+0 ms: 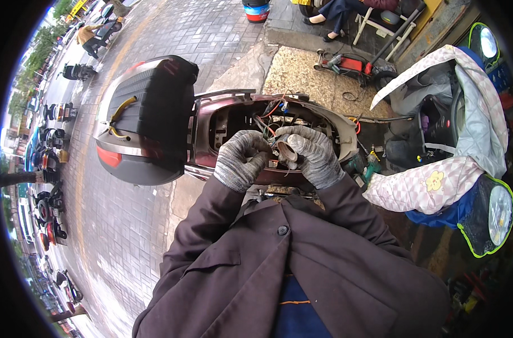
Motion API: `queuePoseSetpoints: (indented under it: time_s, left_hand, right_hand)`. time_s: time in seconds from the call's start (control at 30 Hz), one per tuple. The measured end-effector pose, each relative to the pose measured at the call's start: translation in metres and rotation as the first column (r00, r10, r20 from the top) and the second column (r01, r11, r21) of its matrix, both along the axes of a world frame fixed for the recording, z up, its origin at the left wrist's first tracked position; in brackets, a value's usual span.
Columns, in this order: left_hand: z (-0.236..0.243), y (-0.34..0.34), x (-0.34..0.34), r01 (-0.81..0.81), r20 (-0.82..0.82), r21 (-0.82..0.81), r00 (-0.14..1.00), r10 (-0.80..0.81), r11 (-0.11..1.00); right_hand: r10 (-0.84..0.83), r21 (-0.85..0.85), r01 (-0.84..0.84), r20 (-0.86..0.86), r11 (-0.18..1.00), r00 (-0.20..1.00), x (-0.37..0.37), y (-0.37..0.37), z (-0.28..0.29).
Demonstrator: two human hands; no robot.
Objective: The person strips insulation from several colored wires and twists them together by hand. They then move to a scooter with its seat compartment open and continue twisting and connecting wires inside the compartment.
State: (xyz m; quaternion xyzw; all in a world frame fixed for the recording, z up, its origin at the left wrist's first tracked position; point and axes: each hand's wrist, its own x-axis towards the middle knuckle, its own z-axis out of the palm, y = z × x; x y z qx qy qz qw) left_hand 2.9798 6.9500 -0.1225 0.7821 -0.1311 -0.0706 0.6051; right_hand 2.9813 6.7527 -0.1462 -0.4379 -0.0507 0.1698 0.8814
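I hold a small pale cylindrical part with a dark open end (pixel 286 152) between my two hands, just above the open body of a maroon scooter (pixel 211 169). My left hand (pixel 240 159), in a grey knitted work glove, is curled into a loose fist beside the part, and I cannot tell whether its fingers actually grip it. My right hand (pixel 312 155), gloved the same way, wraps around the part from the right, fingers closed on it. Both sleeves of my dark brown jacket (pixel 290 265) come up from the lower edge.

The scooter stands on grey paving bricks (pixel 121 236) outdoors, with a slab of rough stone (pixel 301 70) beyond it. A row of parked scooters (pixel 48 169) lines the street at far left. To my right stands another scooter draped in a pink-and-white quilted cover (pixel 431 180) with green-edged headlamps. Further off, a seated person's legs (pixel 335 11) show beside a white folding chair.

The scooter's seat is off, and its open compartment (pixel 251 121) holds a tangle of red, black and white wires and connectors. Behind it sits a shut black rear storage box (pixel 149 107) with a yellow cord across its lid.
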Motion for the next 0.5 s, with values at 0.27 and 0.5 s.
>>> queuePoseSetpoints:
  time_s: [0.27,0.5]
  left_hand:
    - [-0.017,-0.004,0.004,0.041,-0.212,-0.247,0.973,-0.095,0.968]
    - [-0.044,-0.007,0.01,0.06,-0.166,-0.322,0.979,-0.119,0.945]
  right_hand:
    - [-0.047,-0.092,0.047,0.003,0.995,0.999,-0.009,-0.003,0.003]
    - [-0.134,-0.281,0.125,-0.015,0.952,0.991,-0.019,-0.003,-0.005]
